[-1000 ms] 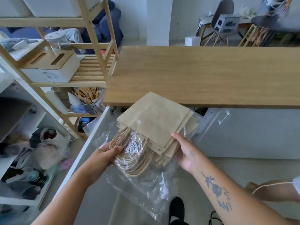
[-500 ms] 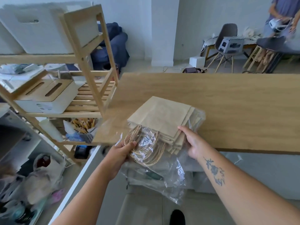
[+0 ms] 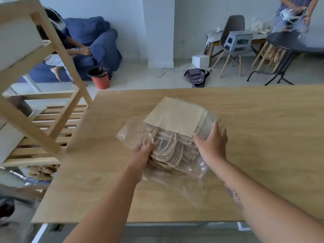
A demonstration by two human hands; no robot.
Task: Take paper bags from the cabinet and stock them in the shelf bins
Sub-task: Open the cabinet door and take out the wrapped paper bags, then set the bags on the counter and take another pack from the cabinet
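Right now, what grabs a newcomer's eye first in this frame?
The stack of brown paper bags, half out of its clear plastic wrap, sits at the middle of the wooden table. The left hand grips it at the twine handles and the right hand holds its right edge. A wooden shelf rack stands off the table's left end.

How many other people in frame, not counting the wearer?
2. One person sits on the blue sofa at far left, behind the wooden shelf; a second person stands at top right, cropped by the frame edge. The shelf may hide others.
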